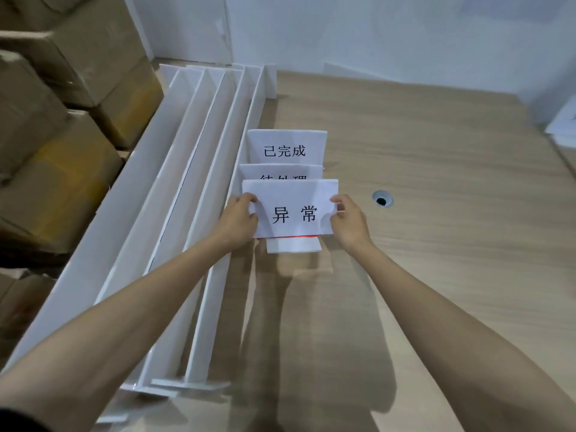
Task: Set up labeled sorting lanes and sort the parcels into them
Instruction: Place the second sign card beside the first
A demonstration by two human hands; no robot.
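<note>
We held the front label card (293,210) just above the middle of the frame. It was a white sheet printed with two large black characters, 异常, facing us and roughly upright. Our left hand (238,221) gripped its left edge with fingertips curled onto the printed face. Our right hand (347,222) pinched the right edge in the same way, so both grips were closed on the card. Our bare forearms reached in from the two bottom corners of the frame and converged on the card, with the wrists fairly straight. Under the card's lower edge showed a thin red strip (296,236) and, below that, a white base (293,247) on the bench (436,182). We could not tell whether the card sat in that base or was only held over it.

Right behind it stood a second label card (280,171), its characters mostly hidden by the front one. Behind that stood a third label card (286,148) reading 已完成. The three ran in a row away from us on the pale wood-grain bench. Just left of them, long white divider panels (199,182) stood on edge side by side, running from the lower left toward the top centre. Right of the cards, a round metal cable hole (382,199) sat in the bench. Brown cardboard boxes (62,120) were piled in the upper left, and a white wall (374,32) closed off the top.
</note>
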